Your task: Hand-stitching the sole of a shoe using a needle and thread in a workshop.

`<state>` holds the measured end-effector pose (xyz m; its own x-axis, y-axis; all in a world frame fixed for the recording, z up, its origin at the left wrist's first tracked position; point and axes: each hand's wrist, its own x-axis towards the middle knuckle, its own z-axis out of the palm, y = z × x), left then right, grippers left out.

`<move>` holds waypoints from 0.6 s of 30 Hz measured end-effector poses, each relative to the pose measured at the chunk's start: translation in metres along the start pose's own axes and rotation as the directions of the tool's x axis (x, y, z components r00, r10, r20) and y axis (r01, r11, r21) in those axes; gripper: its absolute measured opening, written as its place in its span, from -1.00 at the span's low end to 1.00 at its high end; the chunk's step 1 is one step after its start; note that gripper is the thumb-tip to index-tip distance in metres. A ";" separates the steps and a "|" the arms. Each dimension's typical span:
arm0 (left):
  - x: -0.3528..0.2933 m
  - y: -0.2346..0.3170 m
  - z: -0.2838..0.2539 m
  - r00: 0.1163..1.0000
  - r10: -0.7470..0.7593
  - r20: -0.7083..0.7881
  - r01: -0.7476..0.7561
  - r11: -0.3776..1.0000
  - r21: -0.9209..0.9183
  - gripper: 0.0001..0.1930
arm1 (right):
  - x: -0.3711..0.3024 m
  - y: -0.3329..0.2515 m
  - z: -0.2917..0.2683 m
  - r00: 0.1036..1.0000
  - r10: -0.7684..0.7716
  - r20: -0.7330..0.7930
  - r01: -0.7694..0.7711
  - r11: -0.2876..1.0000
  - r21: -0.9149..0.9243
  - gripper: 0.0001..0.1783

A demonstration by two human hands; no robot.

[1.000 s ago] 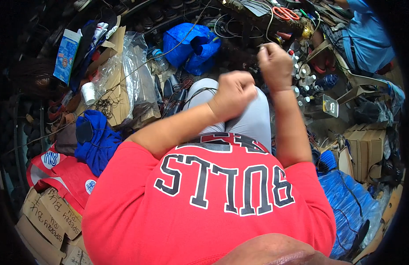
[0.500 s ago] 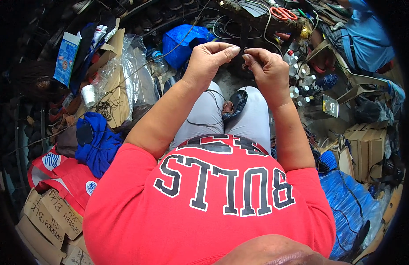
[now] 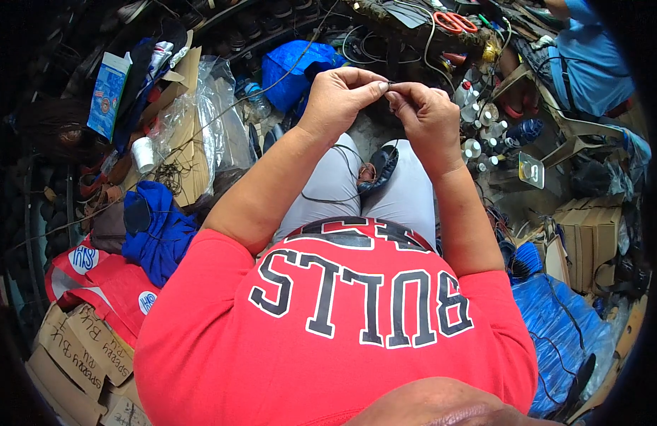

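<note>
My left hand and my right hand are raised in front of my knees, with their fingertips almost meeting. Both are closed in a pinch. A thin dark strand shows between the fingertips; its ends are hidden by my fingers. Below the hands, a dark shoe rests between my thighs, its opening showing brown inside. Thin dark thread loops across my light trousers beside the shoe.
To the left are cardboard, clear plastic, a white cup and blue cloth. Ahead lie a blue bag and orange-handled scissors. Several bottles stand at right, near a person in blue.
My hands have come together: the gap between their fingertips has closed, the right hand shifting slightly left. The shoe stays in place on my lap.
</note>
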<state>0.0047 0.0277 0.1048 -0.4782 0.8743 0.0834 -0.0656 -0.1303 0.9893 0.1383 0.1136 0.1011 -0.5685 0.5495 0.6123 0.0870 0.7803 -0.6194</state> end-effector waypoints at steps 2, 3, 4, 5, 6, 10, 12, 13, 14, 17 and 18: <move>0.002 -0.003 -0.001 1.000 0.005 0.003 -0.005 1.000 0.016 -0.84 | -0.001 0.001 0.000 0.999 0.030 0.022 -0.031 0.999 0.038 -0.91; 0.003 -0.005 -0.001 1.000 0.019 0.009 -0.019 0.999 0.029 -0.85 | -0.001 0.002 0.001 0.999 0.030 0.022 -0.031 0.999 0.037 -0.91; 0.003 -0.006 -0.001 0.999 0.033 0.015 -0.034 0.999 0.042 -0.86 | -0.002 0.003 0.001 0.985 0.154 0.084 -0.168 0.967 0.193 -0.89; 0.003 -0.006 -0.001 0.999 0.033 0.015 -0.033 0.999 0.043 -0.86 | -0.003 0.005 0.001 0.951 0.263 0.164 -0.304 0.892 0.335 -0.87; 0.003 -0.005 -0.001 0.999 0.035 0.036 -0.037 0.998 0.057 -0.86 | -0.003 0.008 0.001 0.951 0.263 0.164 -0.304 0.892 0.335 -0.87; 0.001 -0.006 -0.002 0.997 0.026 0.067 -0.028 0.999 0.040 -0.88 | 0.001 0.013 -0.005 0.823 0.307 0.478 -0.524 0.735 0.430 -0.80; 0.000 -0.007 0.001 0.997 0.017 0.073 -0.017 1.000 -0.003 -0.91 | 0.001 0.017 -0.005 0.803 0.307 0.511 -0.551 0.707 0.442 -0.82; -0.001 -0.007 0.002 0.997 0.009 0.079 -0.005 0.999 -0.046 -0.93 | 0.000 0.018 -0.004 0.803 0.306 0.511 -0.551 0.708 0.443 -0.82; 0.000 -0.010 0.002 0.997 0.010 0.078 -0.006 0.999 -0.046 -0.93 | -0.001 0.018 -0.003 0.799 0.308 0.516 -0.568 0.669 0.480 -0.83; 0.004 -0.020 0.003 0.995 0.031 0.095 -0.016 0.987 -0.158 -0.97 | -0.006 0.018 0.004 0.821 0.306 0.482 -0.560 0.594 0.577 -0.85; 0.005 -0.022 0.004 0.995 0.040 0.089 -0.022 0.979 -0.202 -0.97 | -0.009 0.018 0.007 0.844 0.307 0.440 -0.534 0.557 0.636 -0.86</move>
<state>0.0076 0.0367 0.0843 -0.4010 0.9063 0.1335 -0.2305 -0.2409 0.9428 0.1393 0.1208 0.0814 -0.8131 0.5715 0.1108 -0.1687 -0.0492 -0.9844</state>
